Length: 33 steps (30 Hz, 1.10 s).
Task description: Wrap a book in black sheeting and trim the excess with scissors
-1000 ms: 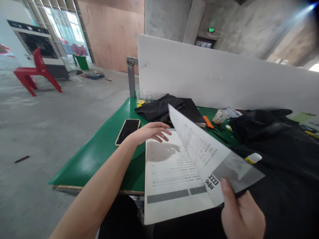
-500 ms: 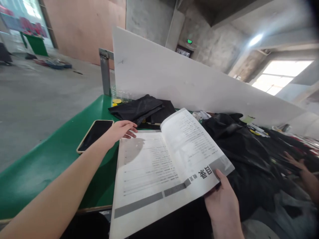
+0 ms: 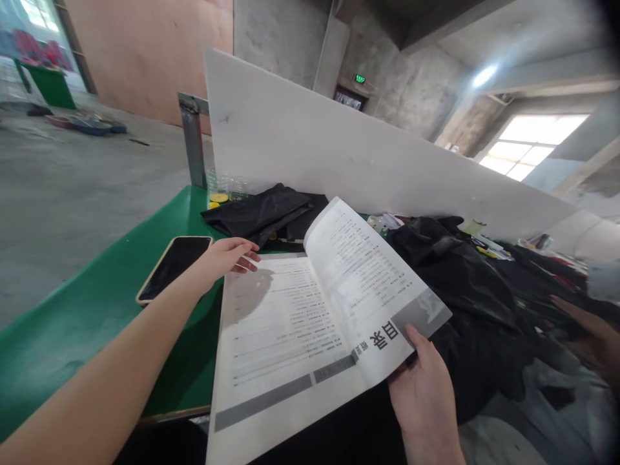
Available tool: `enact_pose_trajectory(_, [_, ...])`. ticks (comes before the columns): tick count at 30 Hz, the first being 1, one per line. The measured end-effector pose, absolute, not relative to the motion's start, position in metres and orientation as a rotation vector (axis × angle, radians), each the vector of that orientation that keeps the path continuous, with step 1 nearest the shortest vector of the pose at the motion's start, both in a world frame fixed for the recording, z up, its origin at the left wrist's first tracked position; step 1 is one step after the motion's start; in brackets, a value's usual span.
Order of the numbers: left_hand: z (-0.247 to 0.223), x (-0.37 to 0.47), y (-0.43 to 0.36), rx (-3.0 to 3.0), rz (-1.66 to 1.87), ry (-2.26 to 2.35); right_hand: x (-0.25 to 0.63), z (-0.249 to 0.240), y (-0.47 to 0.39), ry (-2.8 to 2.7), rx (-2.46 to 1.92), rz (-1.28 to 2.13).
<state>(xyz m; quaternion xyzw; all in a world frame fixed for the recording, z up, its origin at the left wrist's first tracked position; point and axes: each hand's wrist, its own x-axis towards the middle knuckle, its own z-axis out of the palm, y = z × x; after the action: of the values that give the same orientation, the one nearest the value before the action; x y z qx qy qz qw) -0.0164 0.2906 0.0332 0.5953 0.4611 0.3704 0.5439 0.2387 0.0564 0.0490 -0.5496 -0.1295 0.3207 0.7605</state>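
Observation:
An open book (image 3: 281, 342) with printed pages lies at the near edge of the green table, its right-hand page raised and curved. My right hand (image 3: 423, 381) grips that page side at its lower right corner, thumb on top and fingers underneath. Over the top left corner of the book hovers my left hand (image 3: 235, 254), fingers loosely apart and holding nothing; its shadow falls on the left page. Beside my left forearm a phone (image 3: 177, 265) with a dark screen and pale case lies on the table, partly covered by the arm.
Black fabric (image 3: 266, 210) is heaped behind the book, with more black cloth (image 3: 450, 278) at the right. Clear containers with yellow lids (image 3: 219, 198) stand by the white partition (image 3: 314, 135). Another person's hand (image 3: 584, 320) shows at the right edge. The green tabletop (image 3: 87, 323) extends left.
The view has shifted slightly, so most things sit a little further left. My right hand still holds the page side, which is lifted slightly more. The other person's hand has moved.

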Motion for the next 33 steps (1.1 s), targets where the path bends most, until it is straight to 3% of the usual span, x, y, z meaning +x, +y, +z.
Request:
enact_pose_trajectory(13, [0.036,-0.022,0.287,1.973,1.041,1.497,0.2,0.048,0.051,-0.573,-1.197,0.841])
enact_pose_trajectory(20, [0.037,-0.022,0.278,2.205,1.084,1.674,0.2,0.038,0.048,-1.248,-1.409,0.832])
enact_pose_trajectory(23, [0.037,-0.03,0.282,2.116,1.192,1.836,0.19,0.042,0.051,-1.834,-1.418,0.604])
enact_pose_trajectory(27, [0.036,-0.04,0.288,2.072,1.298,1.907,0.173,0.031,0.054,-2.547,-1.072,0.012])
enact_pose_trajectory(33, [0.034,-0.022,0.282,2.444,1.133,1.553,0.162,0.013,0.048,-2.797,-0.958,-0.324])
